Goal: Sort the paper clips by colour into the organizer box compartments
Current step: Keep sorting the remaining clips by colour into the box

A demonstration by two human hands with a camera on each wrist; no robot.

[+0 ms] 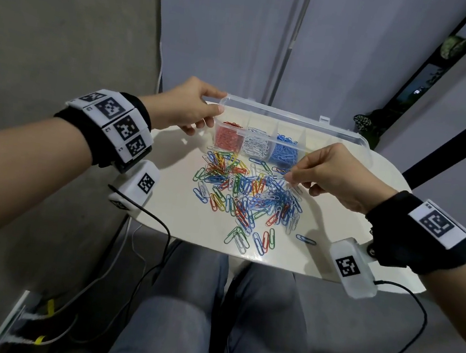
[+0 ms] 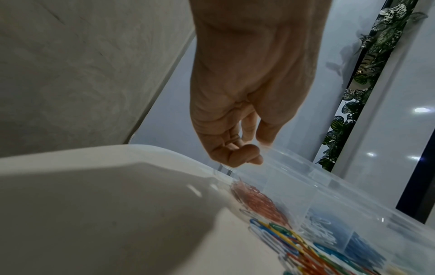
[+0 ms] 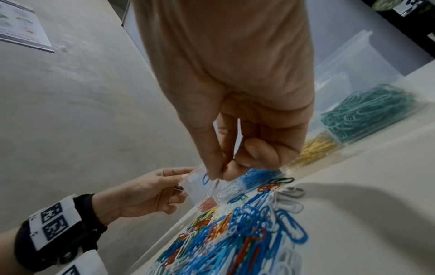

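Note:
A clear organizer box (image 1: 344, 135) lies at the back of the white table (image 1: 177, 199), its lid raised. Red (image 1: 227, 139), white (image 1: 255, 147) and blue (image 1: 284, 151) clips fill its left compartments. Yellow (image 3: 315, 147) and green (image 3: 367, 111) clips show in the right wrist view. My left hand (image 1: 218, 102) pinches the box's left corner between thumb and fingers (image 2: 247, 150). A mixed pile of clips (image 1: 247, 195) lies in front of the box. Just above the pile's far edge, my right hand (image 1: 288, 177) pinches one pale clip (image 3: 215, 184) between thumb and forefinger; its colour is unclear.
A few stray clips (image 1: 306, 239) lie near the table's front edge. Cables (image 1: 159, 223) hang off the front left. My legs in grey trousers (image 1: 181, 315) are under the edge. A wall stands left, and a plant (image 1: 368, 128) grows behind the box at right.

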